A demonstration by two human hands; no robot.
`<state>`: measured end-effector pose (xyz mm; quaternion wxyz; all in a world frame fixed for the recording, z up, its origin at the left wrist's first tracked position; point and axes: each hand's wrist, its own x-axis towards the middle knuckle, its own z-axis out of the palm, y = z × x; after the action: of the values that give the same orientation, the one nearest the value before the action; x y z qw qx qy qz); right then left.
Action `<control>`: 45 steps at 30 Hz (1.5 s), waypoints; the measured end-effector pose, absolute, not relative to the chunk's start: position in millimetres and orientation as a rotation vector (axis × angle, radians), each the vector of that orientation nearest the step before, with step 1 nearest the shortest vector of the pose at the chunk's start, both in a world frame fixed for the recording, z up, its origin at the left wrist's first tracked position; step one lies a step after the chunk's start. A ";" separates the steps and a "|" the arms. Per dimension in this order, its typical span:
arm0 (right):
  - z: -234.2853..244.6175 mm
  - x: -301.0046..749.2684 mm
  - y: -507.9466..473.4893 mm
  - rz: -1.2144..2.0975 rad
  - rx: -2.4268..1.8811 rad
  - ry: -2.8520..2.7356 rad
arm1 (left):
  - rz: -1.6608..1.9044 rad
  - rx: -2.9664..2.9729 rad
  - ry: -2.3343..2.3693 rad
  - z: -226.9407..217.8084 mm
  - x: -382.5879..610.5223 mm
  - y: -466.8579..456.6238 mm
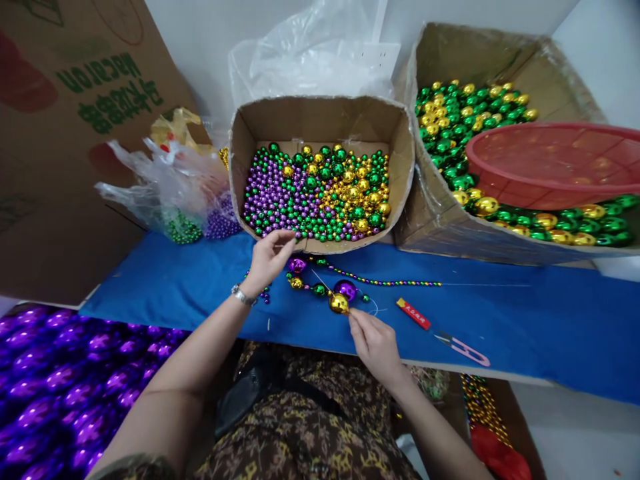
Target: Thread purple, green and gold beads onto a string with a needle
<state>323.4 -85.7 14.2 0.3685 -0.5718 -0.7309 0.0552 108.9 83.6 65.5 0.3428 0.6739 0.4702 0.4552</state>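
Observation:
My left hand (273, 261) is at the front rim of a cardboard box (407, 177) of beads. Its thumb and fingertips are pinched together; what they hold is too small to make out. Above the blue cloth, my right hand (376, 341) pinches a thin needle close to a large gold bead (339, 303). The needle (320, 279) sticks out past the bead toward the upper left. A large purple bead (345, 289) sits right behind the gold one. Beside them on the cloth lies a bead strand (385, 279) of small and larger purple, green and gold beads.
Pink-handled thread snips (465, 349) and a red-and-yellow packet (413, 313) lie on the blue cloth (565, 333). At right, a large box holds green and gold beads and a red basket (550, 167). Bagged beads (185, 227) stand left; purple beads (75, 393) fill the lower left.

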 end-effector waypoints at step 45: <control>25.0 325.7 -76.3 0.092 -1.565 -1.841 | 0.924 0.801 0.775 75.3 139.7 66.9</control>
<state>325.7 -76.3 25.0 0.3538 -0.6055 -0.7120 0.0354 139.7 66.9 75.3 0.7492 0.3664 0.3544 0.4229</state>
